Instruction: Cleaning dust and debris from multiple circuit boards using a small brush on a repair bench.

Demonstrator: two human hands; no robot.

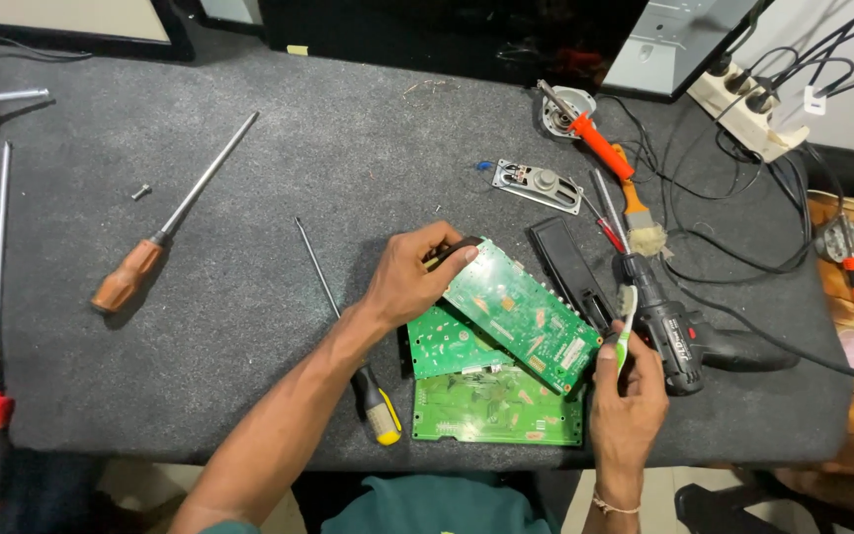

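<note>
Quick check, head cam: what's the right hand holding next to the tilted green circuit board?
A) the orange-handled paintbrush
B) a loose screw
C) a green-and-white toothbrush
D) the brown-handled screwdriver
C. The right hand grips a green-and-white toothbrush, bristles up, at the edge of the tilted circuit board, which the left hand holds. The brown-handled screwdriver lies untouched on the mat.

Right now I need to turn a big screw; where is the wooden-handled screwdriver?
In the head view, the wooden-handled screwdriver lies on the left of the grey table, left of the left hand, with a loose screw just above its handle.
</note>
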